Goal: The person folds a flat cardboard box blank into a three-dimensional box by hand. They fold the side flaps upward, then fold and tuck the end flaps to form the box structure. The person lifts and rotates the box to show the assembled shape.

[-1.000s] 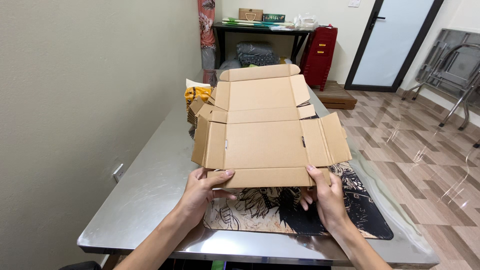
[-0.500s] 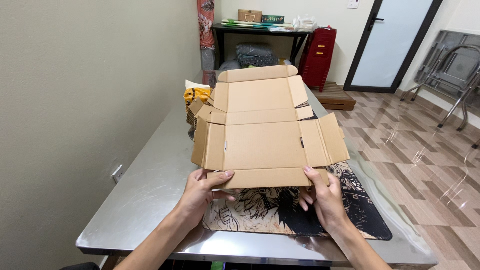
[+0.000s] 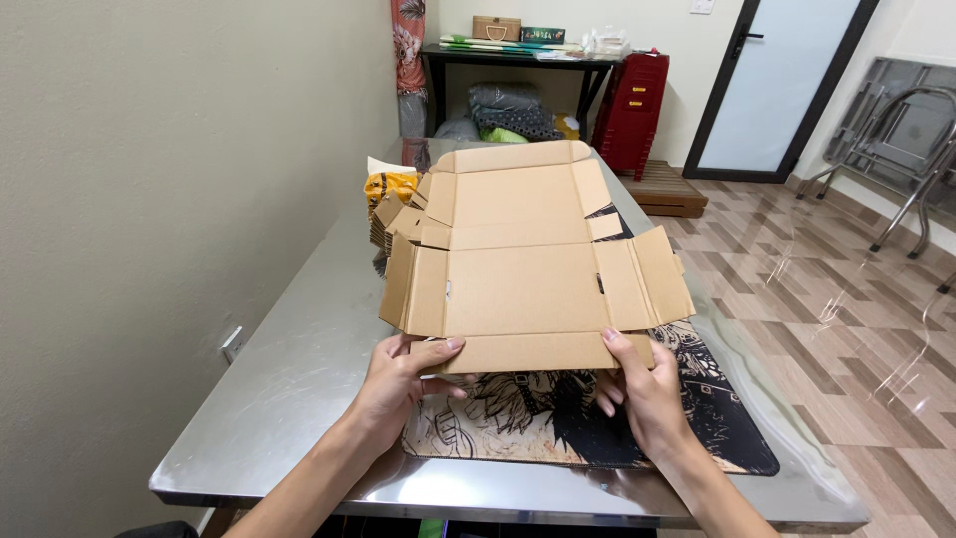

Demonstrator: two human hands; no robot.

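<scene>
Left hand [image 3: 403,377] and right hand [image 3: 637,391] pinch the flat cardboard box's [image 3: 528,249] near edge above the mat [image 3: 697,418].

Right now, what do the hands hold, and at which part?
Both hands hold the flat cardboard box by its near flap: left hand at that flap's left end, right hand at its right end, thumbs on top.

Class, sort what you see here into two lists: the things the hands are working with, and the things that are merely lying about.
In use:
flat cardboard box, held at its near edge
left hand
right hand
printed mat beneath it
steel table

Lying about:
yellow packet
stack of red stools
black side table
folded metal chair
</scene>
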